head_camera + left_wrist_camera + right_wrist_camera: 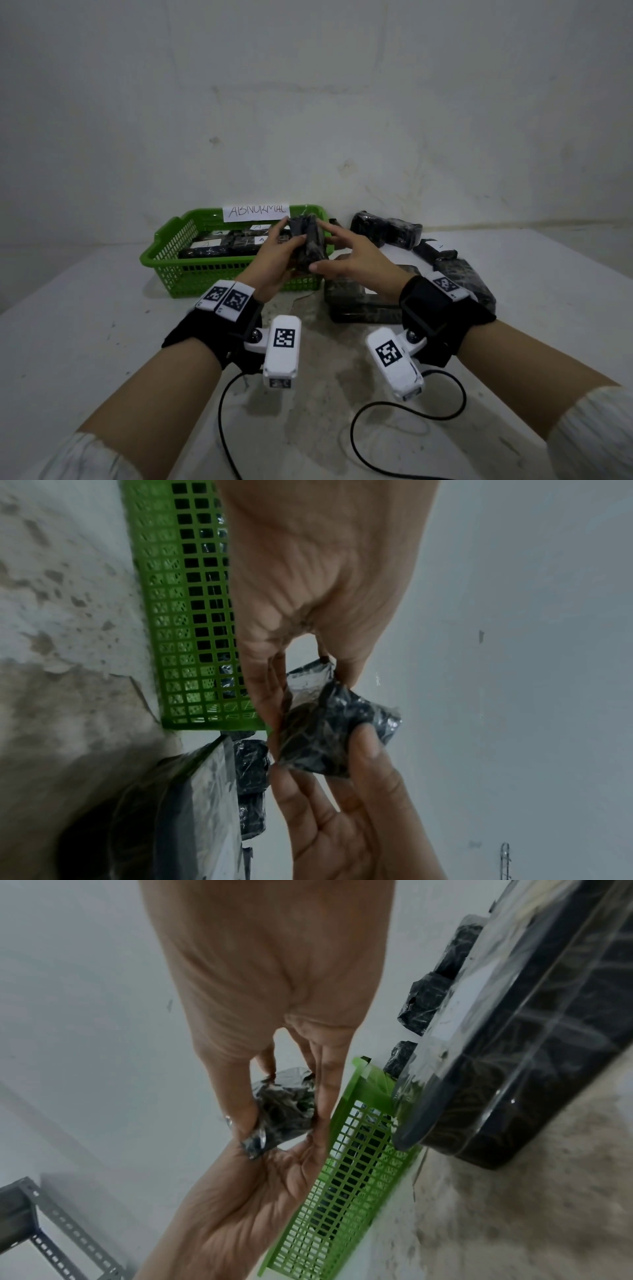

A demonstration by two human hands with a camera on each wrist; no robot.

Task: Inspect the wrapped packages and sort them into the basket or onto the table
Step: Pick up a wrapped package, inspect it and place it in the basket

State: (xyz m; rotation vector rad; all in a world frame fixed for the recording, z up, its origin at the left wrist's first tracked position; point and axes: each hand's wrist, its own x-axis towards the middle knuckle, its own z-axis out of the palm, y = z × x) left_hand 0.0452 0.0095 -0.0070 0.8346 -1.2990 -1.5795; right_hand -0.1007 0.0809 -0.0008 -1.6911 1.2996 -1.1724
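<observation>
I hold a small package (305, 251) wrapped in black plastic film upright between both hands, just above the right front corner of the green basket (205, 274). My left hand (289, 234) grips its left side with fingers and thumb curled round it. My right hand (318, 245) pinches it between the index finger on top and the thumb below. The left wrist view shows the crinkled package (329, 723) end-on; in the right wrist view the package (284, 1110) sits between both palms. The basket bears a paper label reading "ABNORMAL" (256, 211) and contains several labelled black packages (219, 246).
More black wrapped packages lie on the white table (102, 342) right of the basket: a big flat one (363, 301) near my right wrist, others behind (387, 229) and to the right (459, 270). Black cables (356, 428) loop near the table's front edge. A wall stands close behind.
</observation>
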